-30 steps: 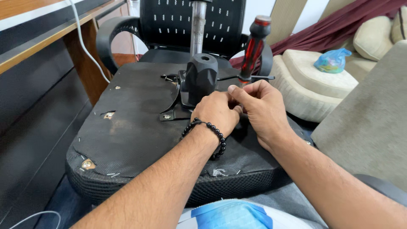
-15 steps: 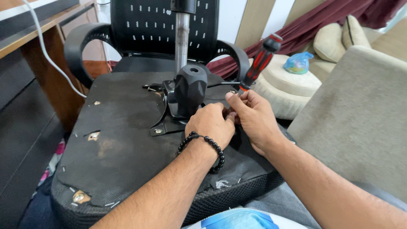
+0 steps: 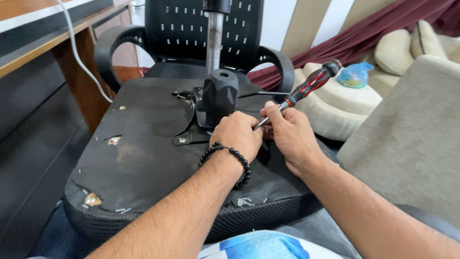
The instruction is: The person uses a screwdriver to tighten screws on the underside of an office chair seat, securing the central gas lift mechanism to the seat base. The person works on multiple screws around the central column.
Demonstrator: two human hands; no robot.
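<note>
I see one screwdriver [image 3: 306,88] in my right hand [image 3: 292,136]: it has a black handle with red stripes and a thin silver shaft that slants down and left toward the metal mounting plate [image 3: 189,132] on the underside of an upturned office-chair seat [image 3: 143,163]. My right fingers [image 3: 273,112] are closed around the shaft just below the handle, pinching it. My left hand [image 3: 237,134] sits just beside the right, curled into a loose fist over the spot where the tip meets the plate; the tip itself is hidden behind it, and I cannot tell whether those fingers grip anything. One beaded black bracelet [image 3: 230,158] circles my left wrist.

The seat's black fabric is worn, with two torn patches showing lighter material and several staples scattered near the front edge. One black plastic housing [image 3: 219,96] rises from the plate, and one silver gas-lift cylinder [image 3: 214,41] stands upright out of it. A thin black lever [image 3: 263,94] juts right from the mechanism. Two curved armrests [image 3: 112,52] frame the perforated backrest [image 3: 206,24] behind. To the right lie beige cushions [image 3: 345,103] with one blue bag [image 3: 355,76] on top.
</note>
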